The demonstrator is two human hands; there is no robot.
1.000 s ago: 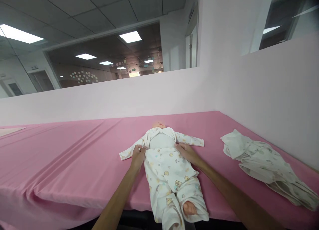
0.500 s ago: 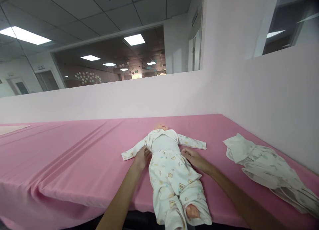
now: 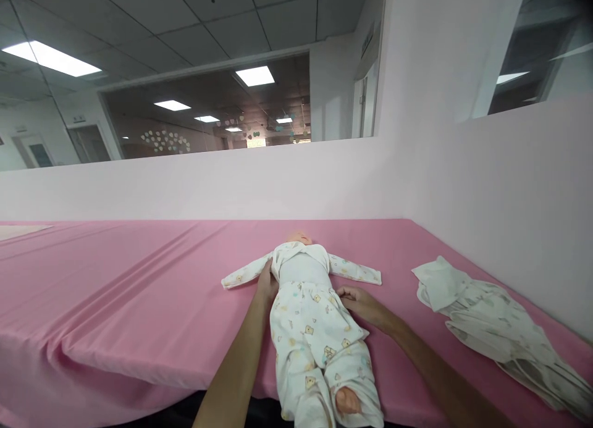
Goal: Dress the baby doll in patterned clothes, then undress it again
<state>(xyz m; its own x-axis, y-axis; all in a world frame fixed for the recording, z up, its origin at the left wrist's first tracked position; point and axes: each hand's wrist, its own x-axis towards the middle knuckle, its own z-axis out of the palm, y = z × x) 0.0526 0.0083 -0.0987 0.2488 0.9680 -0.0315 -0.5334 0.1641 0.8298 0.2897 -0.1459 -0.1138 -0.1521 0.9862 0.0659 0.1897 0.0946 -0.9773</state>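
A baby doll (image 3: 303,265) lies on its back, head away from me, in a white printed shirt (image 3: 354,271) with its sleeves spread and its front bunched up at the chest. White trousers (image 3: 308,329) with a bear print cover its legs, and one bare foot (image 3: 347,401) shows at a cuff. My left hand (image 3: 267,284) is at the doll's left-hand side in my view, closed at the bunched shirt edge, with some fingers hidden. On the other side, my right hand (image 3: 356,298) has its fingers curled together at the trousers near the waist.
A pink sheet (image 3: 152,317) covers the table, with folds on the left. Crumpled white printed clothing (image 3: 491,310) lies at the right by the wall. A pale cloth (image 3: 21,231) lies at the far left. A white wall (image 3: 208,187) with windows stands behind.
My left hand has shifted up along the doll's side toward the bunched shirt. My right hand has slid slightly down beside the trousers. The view has tilted a little.
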